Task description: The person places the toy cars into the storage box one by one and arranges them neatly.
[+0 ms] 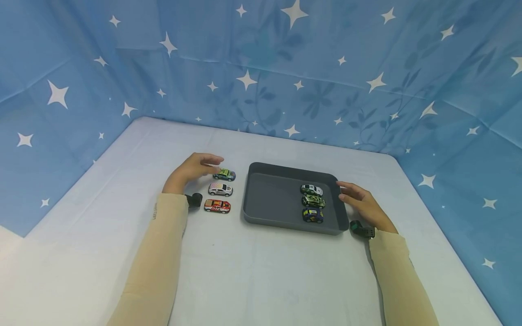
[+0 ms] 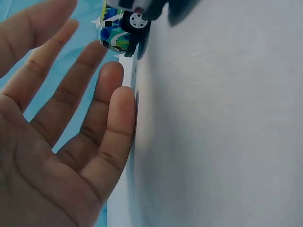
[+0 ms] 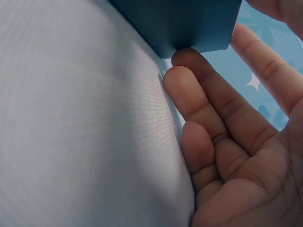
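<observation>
My left hand point(image 1: 195, 167) is beside a green and blue toy car point(image 1: 224, 174), fingers extended and apart, fingertips right at the car's left end. In the left wrist view that car point(image 2: 118, 33) shows a wheel and patterned body beyond the fingers. Below it in the head view stand a white toy car point(image 1: 220, 189) and a red and orange toy car point(image 1: 217, 206). My right hand point(image 1: 364, 204) is at the right end of a dark grey tray point(image 1: 273, 194). Its fingertips touch the tray wall point(image 3: 189, 28), with the fingers only loosely bent.
Inside the tray, toward its right side, a white and green car point(image 1: 311, 190), a green camouflage car point(image 1: 313, 201) and a blue and yellow car point(image 1: 312, 215) form a column. A white cloth point(image 1: 253, 271) covers the table. Blue star-print curtains point(image 1: 261, 59) stand behind and at the sides.
</observation>
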A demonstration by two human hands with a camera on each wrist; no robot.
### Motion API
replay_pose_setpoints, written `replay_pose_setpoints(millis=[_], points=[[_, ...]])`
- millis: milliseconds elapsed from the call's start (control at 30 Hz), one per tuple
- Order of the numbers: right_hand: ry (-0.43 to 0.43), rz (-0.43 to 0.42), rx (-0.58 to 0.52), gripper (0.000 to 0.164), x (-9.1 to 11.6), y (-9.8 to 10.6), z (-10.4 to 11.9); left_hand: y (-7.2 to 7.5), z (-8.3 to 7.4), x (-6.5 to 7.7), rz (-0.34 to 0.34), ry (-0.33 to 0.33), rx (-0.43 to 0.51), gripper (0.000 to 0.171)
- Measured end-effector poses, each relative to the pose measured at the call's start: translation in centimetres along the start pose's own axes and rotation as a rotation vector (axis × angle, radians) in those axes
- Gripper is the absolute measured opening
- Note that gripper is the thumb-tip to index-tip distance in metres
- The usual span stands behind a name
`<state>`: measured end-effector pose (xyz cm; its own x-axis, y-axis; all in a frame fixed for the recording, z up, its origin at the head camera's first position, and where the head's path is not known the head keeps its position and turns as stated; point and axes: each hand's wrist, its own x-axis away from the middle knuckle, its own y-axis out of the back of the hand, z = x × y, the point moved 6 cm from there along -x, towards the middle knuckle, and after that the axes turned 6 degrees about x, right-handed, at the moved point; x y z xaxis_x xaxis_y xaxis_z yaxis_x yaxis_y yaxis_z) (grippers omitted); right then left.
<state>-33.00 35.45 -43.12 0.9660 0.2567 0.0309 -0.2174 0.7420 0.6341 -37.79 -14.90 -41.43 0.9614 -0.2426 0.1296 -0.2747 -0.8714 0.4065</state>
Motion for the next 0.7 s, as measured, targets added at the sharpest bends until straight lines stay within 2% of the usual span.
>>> replay_pose_setpoints(millis=[267,533,700], points=[[-0.004,0.002,0.003,0.062,-0.02,0.03,-0.06,-0.33,0.72,-0.22,0.058,0.038,-0.02,0.056],[-0.001,0.0,0.007,0.062,-0.06,-0.06,-0.09,-0.32,0.84,-0.23,0.074,0.029,-0.019,0.056],[-0.004,0.0,0.008,0.062,-0.07,-0.07,-0.06,-0.17,0.97,-0.13,0.062,0.041,-0.012,0.056]])
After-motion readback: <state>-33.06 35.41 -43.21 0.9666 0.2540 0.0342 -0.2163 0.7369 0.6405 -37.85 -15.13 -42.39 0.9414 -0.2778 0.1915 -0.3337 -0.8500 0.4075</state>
